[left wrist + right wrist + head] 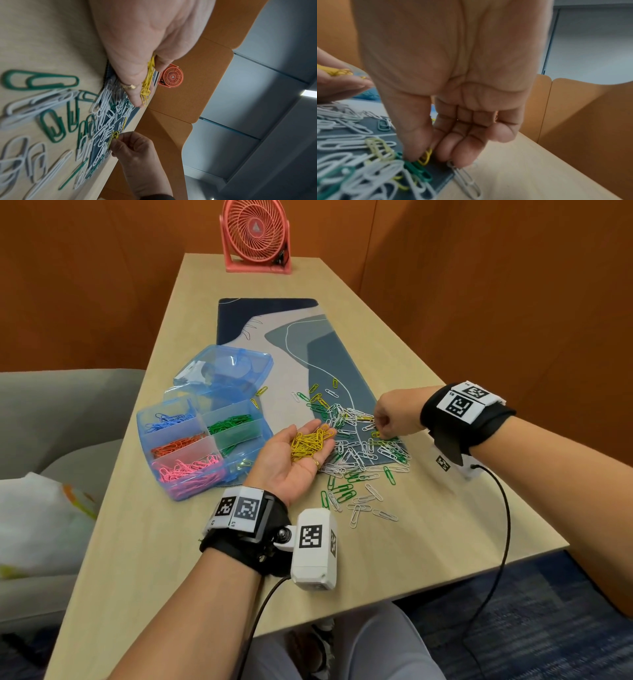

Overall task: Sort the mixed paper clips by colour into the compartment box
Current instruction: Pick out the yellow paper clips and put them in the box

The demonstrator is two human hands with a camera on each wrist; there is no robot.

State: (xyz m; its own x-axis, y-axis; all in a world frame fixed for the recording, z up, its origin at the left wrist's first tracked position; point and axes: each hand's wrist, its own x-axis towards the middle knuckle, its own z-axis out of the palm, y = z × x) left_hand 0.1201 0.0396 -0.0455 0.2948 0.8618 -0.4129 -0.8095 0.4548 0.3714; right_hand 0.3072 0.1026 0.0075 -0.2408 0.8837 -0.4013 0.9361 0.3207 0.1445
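Note:
My left hand [291, 433] lies palm up beside the box, fingers nearly straight, carrying a heap of yellow paper clips [310, 441]; the left wrist view shows these yellow clips [147, 81] along its fingers. My right hand [381, 430] reaches into the mixed pile [359, 451] of white, green and yellow clips, and its thumb and forefinger pinch a single yellow clip [426, 157]. The blue translucent compartment box [142, 422] stands open at the left. It holds blue clips [168, 418], green clips [229, 424], orange clips [176, 445] and pink clips [186, 470] in separate compartments.
The pile straddles the front edge of a patterned desk mat [274, 320]; loose clips trail onto the wooden table [428, 525]. The box lid [226, 368] lies behind the box. A pink fan [256, 234] stands at the far end. A grey sofa [51, 412] is on the left.

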